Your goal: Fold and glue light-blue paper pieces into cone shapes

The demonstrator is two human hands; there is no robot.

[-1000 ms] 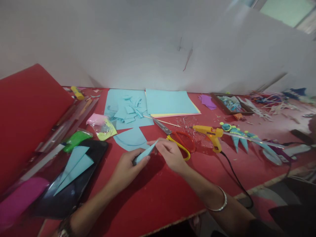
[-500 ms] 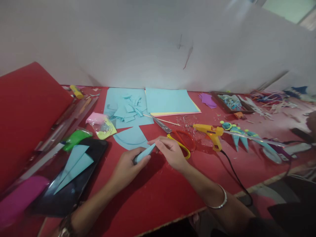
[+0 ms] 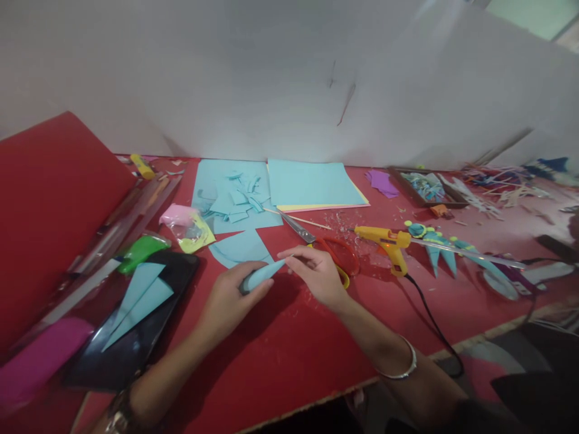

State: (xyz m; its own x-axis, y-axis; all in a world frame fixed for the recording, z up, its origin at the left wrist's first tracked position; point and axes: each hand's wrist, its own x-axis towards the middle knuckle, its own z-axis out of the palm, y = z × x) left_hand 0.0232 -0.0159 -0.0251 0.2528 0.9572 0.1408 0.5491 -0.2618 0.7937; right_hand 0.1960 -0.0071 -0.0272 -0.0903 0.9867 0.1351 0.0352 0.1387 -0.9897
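Observation:
A light blue paper cone (image 3: 263,276) lies in my left hand (image 3: 233,295), its thumb and fingers wrapped round the wide end. My right hand (image 3: 316,274) pinches the cone's pointed tip, which faces right. Just behind the hands, a curved blue paper piece (image 3: 242,248) rests on the red table. Scissors (image 3: 341,256) with red and yellow handles lie partly hidden behind my right hand. To their right is a yellow glue gun (image 3: 384,241) with a black cord.
Blue scraps (image 3: 237,199) lie on a blue sheet beside stacked sheets (image 3: 314,184). At left, a black tablet-like slab (image 3: 167,301) bears two blue paper pieces. Finished-looking blue cones (image 3: 441,253) and a scrap tray (image 3: 459,203) are at right.
The cone has turned slightly, its tip now pointing more to the right and less upward. My right hand has shifted a little to the right, its fingers still at the tip.

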